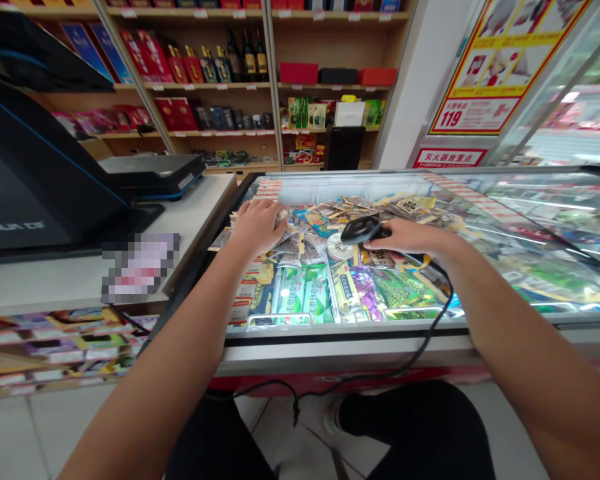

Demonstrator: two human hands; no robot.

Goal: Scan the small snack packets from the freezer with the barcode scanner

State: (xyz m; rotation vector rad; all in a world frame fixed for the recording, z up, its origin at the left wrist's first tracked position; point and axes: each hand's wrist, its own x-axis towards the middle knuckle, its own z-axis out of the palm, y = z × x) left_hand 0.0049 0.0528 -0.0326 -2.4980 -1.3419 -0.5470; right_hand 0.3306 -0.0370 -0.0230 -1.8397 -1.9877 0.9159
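My right hand [410,237] is wrapped round a black barcode scanner [361,230], whose head points left over the packets. A black cable [430,333] runs from it down past the freezer's front edge. My left hand [259,225] lies over small snack packets [300,243] at the left end of the glass lid, fingers stretched forward and thumb apart. Its fingertips are partly hidden. Between the hands sits a round, pale-topped item [341,247]. More brown and yellow packets [405,207] are heaped behind the scanner.
The glass-topped freezer [340,339] holds green ice-cream packs [300,293] under its lid. At left stands a counter [200,220] with a dark checkout machine [45,180], a weighing scale [153,173] and a blurred-out object [143,267]. Shelves [215,87] of bottles and boxes line the back.
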